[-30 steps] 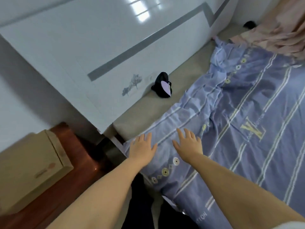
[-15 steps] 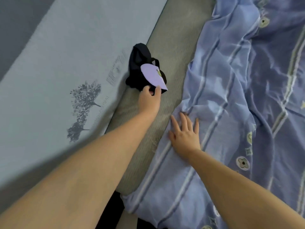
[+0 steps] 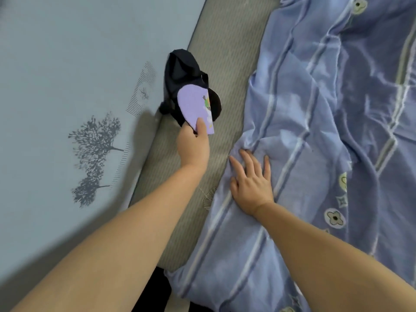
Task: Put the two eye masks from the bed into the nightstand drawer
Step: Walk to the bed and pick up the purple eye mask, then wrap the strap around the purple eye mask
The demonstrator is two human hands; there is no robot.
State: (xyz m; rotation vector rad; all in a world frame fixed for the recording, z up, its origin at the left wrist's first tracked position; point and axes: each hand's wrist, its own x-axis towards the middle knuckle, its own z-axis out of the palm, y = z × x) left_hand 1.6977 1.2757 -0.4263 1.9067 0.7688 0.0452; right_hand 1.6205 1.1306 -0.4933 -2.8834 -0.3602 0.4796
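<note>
A lilac eye mask with a small cartoon print lies on top of a black eye mask on the grey mattress, close to the headboard. My left hand pinches the lilac mask's near end, thumb on top, and the black fabric seems caught under the fingers too. My right hand rests flat with fingers spread on the blue striped quilt. The nightstand and its drawer are out of view.
The pale headboard with a grey tree print fills the left side. The rumpled quilt covers the right half of the bed. A dark gap shows at the bed's near corner by my legs.
The view swung from the bed corner up toward the headboard as I leaned in. My left hand reached the masks and closed on the lilac one; my right hand settled flat on the quilt.
</note>
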